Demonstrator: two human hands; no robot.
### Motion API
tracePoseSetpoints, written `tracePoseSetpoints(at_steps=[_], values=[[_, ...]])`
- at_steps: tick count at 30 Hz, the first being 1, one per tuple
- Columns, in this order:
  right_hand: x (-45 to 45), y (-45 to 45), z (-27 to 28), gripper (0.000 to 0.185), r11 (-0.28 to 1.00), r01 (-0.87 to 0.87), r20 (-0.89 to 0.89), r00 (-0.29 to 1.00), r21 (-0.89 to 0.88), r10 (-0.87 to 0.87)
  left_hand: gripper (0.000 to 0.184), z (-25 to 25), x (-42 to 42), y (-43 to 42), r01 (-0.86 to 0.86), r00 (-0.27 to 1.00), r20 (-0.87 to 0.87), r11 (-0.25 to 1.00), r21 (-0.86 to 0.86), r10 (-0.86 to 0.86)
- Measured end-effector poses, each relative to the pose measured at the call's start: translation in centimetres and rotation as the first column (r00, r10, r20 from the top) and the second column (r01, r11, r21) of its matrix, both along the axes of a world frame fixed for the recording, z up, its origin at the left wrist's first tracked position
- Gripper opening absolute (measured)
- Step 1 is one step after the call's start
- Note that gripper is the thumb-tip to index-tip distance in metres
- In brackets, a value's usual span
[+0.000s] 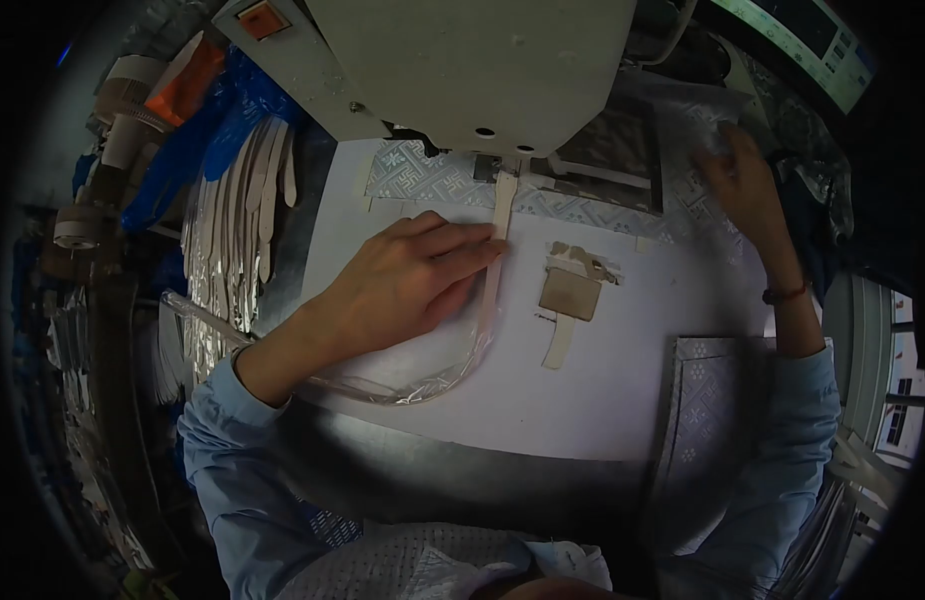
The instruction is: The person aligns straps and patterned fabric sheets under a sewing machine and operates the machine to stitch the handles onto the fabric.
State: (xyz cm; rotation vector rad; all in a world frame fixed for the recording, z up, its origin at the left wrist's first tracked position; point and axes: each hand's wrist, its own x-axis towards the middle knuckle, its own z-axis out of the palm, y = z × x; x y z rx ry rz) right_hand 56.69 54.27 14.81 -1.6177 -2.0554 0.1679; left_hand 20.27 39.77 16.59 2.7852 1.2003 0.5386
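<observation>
My left hand [422,265] is closed on a pale flat strap [504,205], pinching it with thumb and fingers just below the machine head [482,70]. The strap's upper end lies under the needle area. From my fingers its lower part, in shiny clear plastic [422,388], curves down and left beneath my forearm. My right hand [737,180] hovers at the right over a grey-white patterned sheet [682,185], its fingers blurred but apart. A patterned panel [412,175] lies under the machine head, partly hidden by it.
A brown block [569,293] with pale tape sits on the white work surface [432,425]. Another patterned panel [697,400] lies by my right forearm. At the left hang several pale straps [237,210] beside blue plastic [212,125]. A screen [807,40] stands upper right.
</observation>
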Motion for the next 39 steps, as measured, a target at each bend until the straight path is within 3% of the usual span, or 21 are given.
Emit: tracePoseSetpoints(at_steps=[1,3,4,5,7,9,10,12,13,14,15,18,19,21,23,24,27,29,32,34,39], values=[[0.4,0.6,0.1,0.048,1.0,-0.002,-0.001,1.0,0.002,0.002,0.035,0.6,-0.5,0.0,0.009,0.999,0.031,0.997,-0.076,-0.007],[1.0,2.0,0.2,0.058,0.982,0.013,-0.218,0.974,-0.186,-0.054,0.035,1.1,-2.3,0.3,0.015,0.998,0.055,0.989,-0.148,-0.007],[1.5,3.2,-0.2,0.058,0.983,0.006,-0.226,0.973,-0.186,-0.049,0.034,1.1,-3.7,0.8,-0.052,0.996,0.069,0.989,-0.141,0.062],[2.0,4.7,-1.1,0.058,0.977,-0.005,-0.368,0.927,-0.213,-0.075,0.033,1.1,-4.9,1.5,-0.119,0.988,0.084,0.984,-0.134,0.131],[3.8,6.5,-3.0,0.057,0.972,-0.039,-0.51,0.855,-0.233,-0.088,0.031,1.4,-6.9,3.3,-0.292,0.906,0.196,0.891,-0.348,0.374],[4.8,9.2,-4.8,0.055,0.971,-0.118,-0.752,0.654,-0.206,-0.08,0.031,0.8,-9.9,6.7,-0.398,0.858,0.172,0.838,-0.374,0.485],[4.9,10.1,-5.3,0.055,0.969,-0.155,-0.764,0.643,-0.195,-0.051,0.031,0.4,-11.1,8.2,-0.417,0.857,0.162,0.843,-0.34,0.49],[5.3,10.2,-6.2,0.051,0.977,-0.154,-0.895,0.443,-0.144,-0.062,0.03,2.8,-8.9,9.1,-0.524,0.823,0.04,0.786,-0.329,0.566],[4.0,9.3,-5.5,0.051,0.976,-0.17,-0.897,0.439,-0.137,-0.049,0.03,2.4,-9.5,10.3,-0.42,0.871,0.097,0.832,-0.363,0.482],[2.0,7.8,-3.9,0.046,0.994,-0.055,-0.929,0.363,-0.099,-0.072,0.03,1.8,-9.9,11.2,-0.304,0.908,0.159,0.87,-0.389,0.388],[0.9,7.1,-2.9,0.041,0.995,0.065,-0.955,0.283,-0.071,-0.086,0.03,2.2,-9.4,11.3,-0.311,0.905,0.16,0.869,-0.384,0.395],[2.1,7.8,-3.4,0.045,0.985,0.016,-0.913,0.375,-0.17,-0.163,0.032,2.7,-8.5,11.4,-0.377,0.909,0.053,0.87,-0.318,0.413],[3.3,8.5,-4.3,0.045,0.985,0.015,-0.912,0.374,-0.173,-0.166,0.031,2.1,-8.7,12.0,-0.348,0.865,0.187,0.826,-0.444,0.465],[5.2,9.9,-6.3,0.047,0.991,-0.049,-0.773,0.632,-0.124,-0.065,0.031,0.6,-9.4,13.6,-0.219,0.7,0.408,0.721,-0.658,0.586],[4.5,9.1,-5.8,0.048,0.995,-0.006,-0.804,0.59,-0.096,-0.074,0.031,-0.4,-9.8,14.6,-0.015,0.461,0.536,0.61,-0.793,0.708],[3.9,8.6,-5.3,0.048,0.997,0.037,-0.831,0.551,-0.064,-0.074,0.031,-0.9,-9.8,14.7,-0.012,0.465,0.536,0.61,-0.792,0.705],[3.8,8.5,-4.7,0.046,0.98,-0.042,-0.886,0.437,-0.194,-0.157,0.033,-2.4,-9.6,14.8,-0.313,0.649,0.458,0.762,-0.567,0.607],[5.2,9.3,-4.8,0.044,0.928,0.034,-0.73,0.607,-0.372,-0.314,0.035,-3.5,-9.4,14.9,-0.391,0.767,0.386,0.85,-0.352,0.513],[4.4,8.4,-4.6,0.047,0.95,0.116,-0.682,0.671,-0.29,-0.291,0.037,-5.3,-8.5,14.4,-0.399,0.885,0.275,0.916,0.033,0.375],[3.9,7.8,-4.1,0.048,0.936,0.183,-0.644,0.685,-0.301,-0.342,0.039,-6.4,-7.6,13.2,-0.379,0.924,0.177,0.872,0.31,0.338],[3.0,7.7,-3.4,0.046,0.969,0.087,-0.785,0.572,-0.229,-0.237,0.04,-9.3,-9.6,16.4,-0.366,0.931,0.147,0.874,0.32,0.335]])
